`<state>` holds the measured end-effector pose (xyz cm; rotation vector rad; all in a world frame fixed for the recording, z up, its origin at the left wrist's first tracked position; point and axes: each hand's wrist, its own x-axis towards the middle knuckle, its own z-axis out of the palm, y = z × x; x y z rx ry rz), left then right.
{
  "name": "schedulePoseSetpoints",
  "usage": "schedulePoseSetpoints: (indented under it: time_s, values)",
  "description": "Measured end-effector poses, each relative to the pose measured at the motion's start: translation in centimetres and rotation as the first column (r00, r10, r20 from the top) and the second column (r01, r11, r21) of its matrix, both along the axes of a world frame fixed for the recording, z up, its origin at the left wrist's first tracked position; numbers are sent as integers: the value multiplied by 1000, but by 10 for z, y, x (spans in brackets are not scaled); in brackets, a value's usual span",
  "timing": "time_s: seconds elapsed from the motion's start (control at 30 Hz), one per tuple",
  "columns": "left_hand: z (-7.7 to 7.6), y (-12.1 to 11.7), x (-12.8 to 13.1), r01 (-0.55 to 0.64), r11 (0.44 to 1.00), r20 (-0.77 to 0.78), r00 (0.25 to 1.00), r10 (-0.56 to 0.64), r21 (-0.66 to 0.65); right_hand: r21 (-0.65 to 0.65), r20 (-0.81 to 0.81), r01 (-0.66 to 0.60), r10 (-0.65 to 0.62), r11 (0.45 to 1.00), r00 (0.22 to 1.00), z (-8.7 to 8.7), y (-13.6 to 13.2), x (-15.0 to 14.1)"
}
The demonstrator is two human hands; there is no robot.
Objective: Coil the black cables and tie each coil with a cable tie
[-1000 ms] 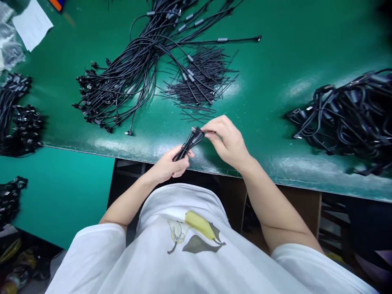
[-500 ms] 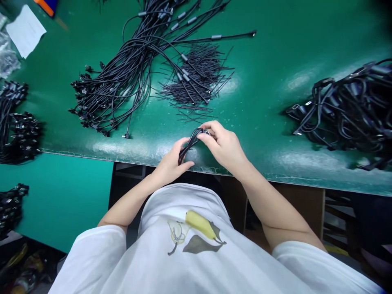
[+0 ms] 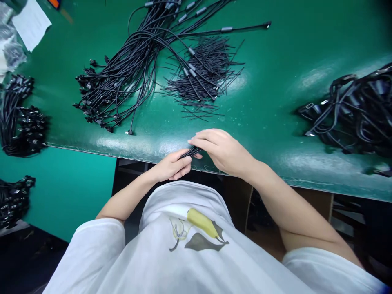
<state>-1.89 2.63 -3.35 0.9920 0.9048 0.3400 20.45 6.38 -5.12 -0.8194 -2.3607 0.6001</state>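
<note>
My left hand (image 3: 172, 166) and my right hand (image 3: 223, 150) meet at the near edge of the green table (image 3: 269, 102). Both are closed on one folded black cable (image 3: 190, 153), of which only a short stretch shows between the fingers. The left hand pinches its lower part with thumb and fingers. Over its upper end lie the right hand's fingers, hiding the connector. Just beyond the hands lies a heap of thin black cable ties (image 3: 204, 77).
A large fan of loose black cables (image 3: 122, 81) spreads at the back left. Bundled cables (image 3: 355, 110) pile at the right. More cable bundles (image 3: 21, 118) sit at the left edge, with another (image 3: 14, 200) on the lower teal surface. White paper (image 3: 30, 22) lies top left.
The cable was held up with its looped end showing above the right fingers. Both hands have since dropped to the table edge and closed together, covering most of the cable.
</note>
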Motion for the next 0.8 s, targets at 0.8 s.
schedulePoseSetpoints:
  time_s: [0.8]
  values:
    - [-28,12,-15,511,589,-674,735,78,626,229,362,-55,-33,972,931,-9,0,6]
